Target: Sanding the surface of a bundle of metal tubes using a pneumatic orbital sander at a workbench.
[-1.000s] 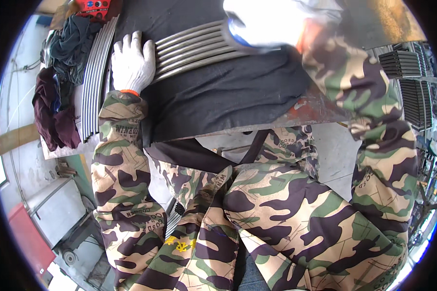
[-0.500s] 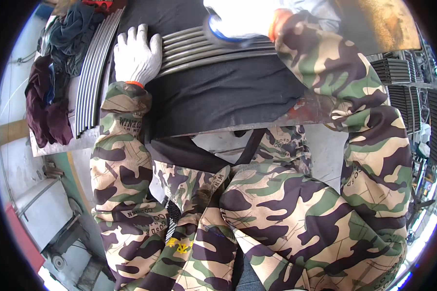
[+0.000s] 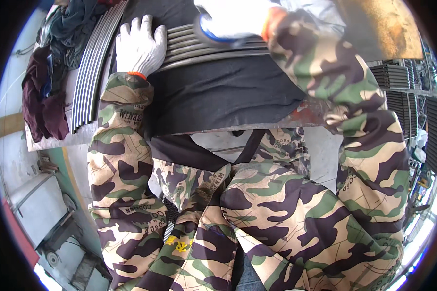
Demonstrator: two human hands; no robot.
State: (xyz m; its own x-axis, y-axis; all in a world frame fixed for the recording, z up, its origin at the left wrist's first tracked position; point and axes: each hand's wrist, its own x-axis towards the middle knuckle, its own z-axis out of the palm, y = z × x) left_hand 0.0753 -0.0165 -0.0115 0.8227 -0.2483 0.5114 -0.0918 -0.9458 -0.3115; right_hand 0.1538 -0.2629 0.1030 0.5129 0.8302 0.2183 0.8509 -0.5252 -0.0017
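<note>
My left hand [image 3: 141, 46], in a white knit glove with an orange cuff, lies flat with its fingers spread at the left ends of several curved metal rods [image 3: 179, 46]. The rods lie side by side on a black cloth [image 3: 218, 94]. Over their middle is my right hand [image 3: 243, 14], also white-gloved, washed out by glare and blurred. It is closed on a thing with a rounded blue edge [image 3: 210, 34] that rests against the rods. What this thing is, I cannot make out. The glare hides my right fingers.
Another row of metal rods [image 3: 94, 72] lies left of my left hand. Beyond it are a maroon cloth [image 3: 46, 102] and dark grey-blue cloths [image 3: 75, 31]. Racks of stacked dark parts [image 3: 398, 104] stand at the right. The table's front edge [image 3: 213, 130] runs before my lap.
My right hand and the blue-edged thing have shifted slightly left along the rods. My left hand stays flat in nearly the same place; the whole view has shifted a little.
</note>
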